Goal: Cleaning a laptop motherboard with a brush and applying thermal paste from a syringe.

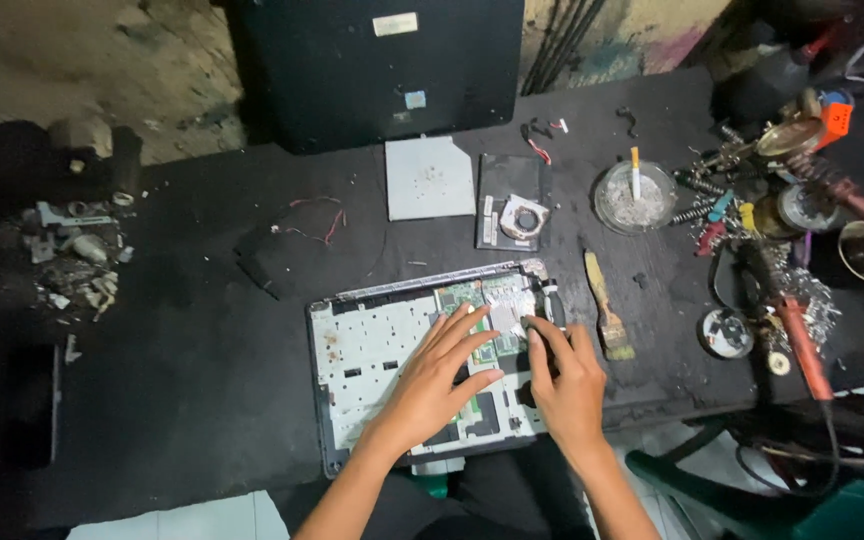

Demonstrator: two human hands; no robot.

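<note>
An opened laptop base [367,345] lies on the black work table, its white inner frame and green circuit board [487,300] exposed. My left hand [437,375] rests flat on the middle of it, fingers spread toward the board. My right hand [567,380] sits at the right edge of the base, fingertips curled down onto the board near a silvery patch [507,315]. Neither hand holds a loose object that I can see.
Behind the laptop lie a grey drive cover [430,178], a dark part with a fan [514,205] and a black panel [372,65]. To the right are a brush [607,310], an ashtray with a cigarette [635,195], a soldering iron [797,330] and tool clutter. Debris [77,255] sits at the left.
</note>
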